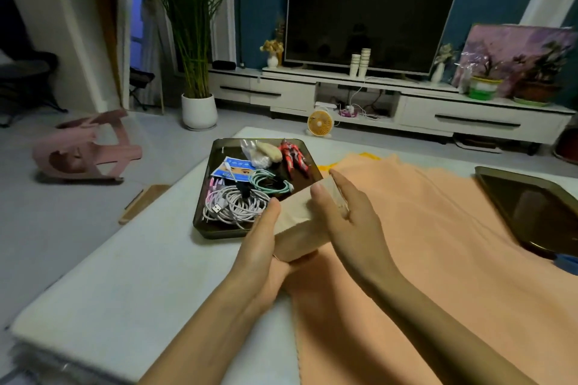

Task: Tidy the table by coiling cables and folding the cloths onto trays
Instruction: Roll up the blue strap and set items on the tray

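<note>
White table top (140, 259) fills the head view, with a dark flat-screen television (372, 15) on a low white cabinet (469, 116) against the blue wall beyond the hands. Both hands hold a beige folded cloth (300, 222) above the table. The left hand (259, 244) grips its near left corner, thumb on top and fingers curled underneath. The right hand (347, 219) pinches the far right edge, thumb on the top face and straight fingers along the side. Under the right hand and spreading away to its right lies a wide orange cloth (438, 228). Just beyond the left hand sits a dark rectangular metal tray (215, 234) holding a coiled white cable (234, 206), a coiled teal cable (269, 184) and a red toy figure (294, 156). Well to the right of the right hand, a second dark tray (531, 206) rests on the orange cloth
</note>
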The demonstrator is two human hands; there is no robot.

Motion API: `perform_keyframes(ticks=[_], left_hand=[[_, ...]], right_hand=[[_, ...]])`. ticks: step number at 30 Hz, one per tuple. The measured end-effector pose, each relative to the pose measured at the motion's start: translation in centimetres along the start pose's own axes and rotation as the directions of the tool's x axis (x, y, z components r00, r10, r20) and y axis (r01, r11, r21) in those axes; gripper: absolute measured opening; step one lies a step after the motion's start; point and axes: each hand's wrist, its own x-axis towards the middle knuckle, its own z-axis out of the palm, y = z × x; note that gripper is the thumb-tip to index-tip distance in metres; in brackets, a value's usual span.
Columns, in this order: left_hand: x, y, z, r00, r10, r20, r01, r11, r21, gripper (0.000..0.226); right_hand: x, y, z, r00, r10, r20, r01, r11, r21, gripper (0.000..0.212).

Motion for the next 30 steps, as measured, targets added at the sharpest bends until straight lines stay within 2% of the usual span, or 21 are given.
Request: perform_keyframes(ticks=[2, 5, 7, 8, 10, 12, 15, 21, 24, 28, 30], left_hand=[[0.6, 0.6, -0.3, 1.000, -0.021, 0.003, 0.021, 1.000, -0.006, 0.043], [1.5, 1.7, -0.8, 1.000, -0.024, 0.002, 0.024, 0.998, -0.051, 0.051], [2.0, 2.2, -1.1, 0.999, 0.024, -0.035, -0.024, 1.000, 0.019, 0.058], [2.2, 2.2, -1.3, 0.997, 0.064, -0.053, -0.060, 0.995, 0.077, 0.056], [2.9, 2.3, -1.8, 0.989, 0.119, -0.086, -0.105, 0.982, 0.157, 0.045], [3.4, 2.2, -2.0, 0.988, 0.112, -0.111, -0.091, 0.980, 0.176, 0.033], [3.8, 2.0, -1.9, 0.988, 0.091, -0.123, -0.066, 0.979, 0.194, 0.027], [4.1, 2.1, -1.6, 0.990, 0.082, -0.117, -0.059, 0.980, 0.190, 0.018], [4.2, 1.8, -0.9, 0.992, 0.057, -0.113, -0.035, 0.981, 0.193, 0.016], [4.3, 1.3, 0.1, 0.993, 0.050, -0.108, -0.026, 0.976, 0.217, 0.013], [4.2, 1.1, 0.7, 0.993, 0.053, -0.102, -0.029, 0.975, 0.218, 0.013]], right_hand=[[1.1, 0.4, 0.2, 0.998, -0.008, 0.067, 0.013, 0.997, -0.071, 0.042], [4.9, 1.1, -0.2, 0.999, -0.033, -0.017, 0.032, 0.998, -0.062, 0.031], [8.3, 1.9, -0.6, 0.989, -0.101, -0.106, 0.078, 0.975, -0.206, 0.035], [10.2, 2.6, -0.4, 0.987, -0.124, -0.100, 0.089, 0.949, -0.302, 0.039], [13.4, 4.2, 0.8, 0.993, -0.116, -0.009, 0.098, 0.884, -0.457, 0.043], [15.3, 6.0, 2.5, 0.994, -0.048, 0.102, 0.098, 0.810, -0.578, 0.047], [16.6, 7.8, 4.8, 0.986, -0.011, 0.163, 0.126, 0.687, -0.715, 0.046], [17.1, 8.5, 6.3, 0.992, -0.066, 0.111, 0.129, 0.606, -0.785, 0.045], [17.0, 8.2, 6.4, 0.998, -0.058, 0.035, 0.063, 0.617, -0.784, 0.045], [16.6, 8.1, 6.6, 0.996, 0.023, 0.083, 0.053, 0.592, -0.804, 0.048], [16.5, 7.6, 5.9, 0.983, 0.130, 0.132, 0.022, 0.624, -0.781, 0.057]])
